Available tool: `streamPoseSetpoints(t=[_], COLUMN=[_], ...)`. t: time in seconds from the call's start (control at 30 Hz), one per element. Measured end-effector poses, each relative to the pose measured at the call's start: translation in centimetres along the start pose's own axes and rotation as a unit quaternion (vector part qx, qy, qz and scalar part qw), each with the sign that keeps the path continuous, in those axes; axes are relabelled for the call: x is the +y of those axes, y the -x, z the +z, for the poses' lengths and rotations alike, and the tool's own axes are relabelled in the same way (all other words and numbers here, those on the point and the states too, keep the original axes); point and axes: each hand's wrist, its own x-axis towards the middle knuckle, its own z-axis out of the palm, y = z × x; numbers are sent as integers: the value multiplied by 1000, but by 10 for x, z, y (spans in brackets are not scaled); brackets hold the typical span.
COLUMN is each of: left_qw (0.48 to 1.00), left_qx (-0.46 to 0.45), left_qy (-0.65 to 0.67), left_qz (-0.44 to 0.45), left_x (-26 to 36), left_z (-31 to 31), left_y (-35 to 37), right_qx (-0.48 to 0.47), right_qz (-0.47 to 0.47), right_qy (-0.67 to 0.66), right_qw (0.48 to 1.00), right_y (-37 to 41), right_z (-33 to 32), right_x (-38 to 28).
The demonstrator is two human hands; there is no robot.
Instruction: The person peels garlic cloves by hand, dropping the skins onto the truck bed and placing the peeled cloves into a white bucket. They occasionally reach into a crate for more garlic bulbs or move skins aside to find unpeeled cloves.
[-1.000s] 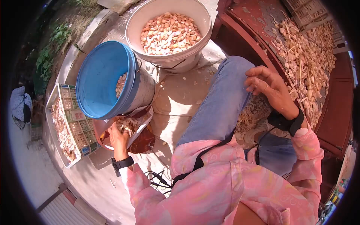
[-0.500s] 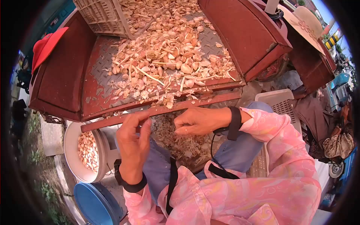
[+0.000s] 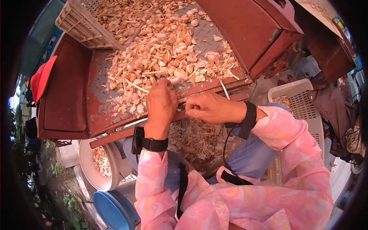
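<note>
Cloves (image 3: 102, 163) are in the bucket (image 3: 87, 170), much garlic (image 3: 161, 50) lies heaped; left hand (image 3: 161, 105) and right hand (image 3: 218, 108) curl their fingers, holding what I can't tell.

the bed (image 3: 100, 101) was red metal with a grey, raised-pattern floor, its paint worn through in patches. loose garlic (image 3: 168, 50) lay heaped across the middle and far part, thinning toward the front edge, where papery skins (image 3: 132, 103) had gathered. pale stems (image 3: 137, 86) lay among it, one over that edge. a plastic crate (image 3: 86, 25) stood at the left, beside the heap.
</note>
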Motion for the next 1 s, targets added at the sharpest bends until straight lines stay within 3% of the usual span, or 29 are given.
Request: streamPoseSetpoints(t=[0.07, 0.1, 0.13, 0.17, 0.2, 0.27, 0.33, 0.43, 0.53, 0.6, 0.73, 0.83, 0.9, 1.0], left_qw=[1000, 984, 929, 867, 868, 740, 731, 714, 734, 769, 789, 776, 774, 780], left_qx=[1, -19, -39, -57, -59, -14, 5, 33, 40, 43, 34, 14, 2, -18], left_qy=[-22, 131, 279, 413, 412, 614, 622, 642, 633, 608, 587, 608, 611, 597], left_qz=[6, -119, -240, -273, -271, -276, -281, -277, -243, -192, -180, -167, -168, -186], left_x=[-2, 0, 4, 5, 9, 21, 26, 27, 24, 25, 27, 26, 28, 19], left_z=[-3, -4, -8, -13, -17, -20, -21, -24, -25, -29, -31, -32, -38, -49], left_y=[0, 1, 2, 4, 8, 19, 30, 41, 50, 53, 62, 65, 66, 64], right_qx=[91, 96, 99, 141, 181, 172, 154, 170, 143, 81, 59, 2, -84, -115], right_qz=[22, 60, 59, 36, 14, 20, 30, -27, -58, -39, -42, -18, 35, 48], right_qy=[-11, -46, -48, -73, -97, -138, -178, -220, -249, -376, -334, -313, -288, -302], right_qw=[996, 993, 992, 987, 979, 975, 971, 960, 956, 922, 940, 950, 953, 945], right_y=[-8, -11, -15, -19, -22, -26, -28, -31, -28, -26, -25, -24, -22, -19], right_z=[-1, -1, 1, 3, 5, 3, 7, 16, 16, 14, 10, 0, -8, -5], right_x=[8, 11, 14, 16, 18, 14, 16, 21, 11, 5, 5, 0, -5, -8])
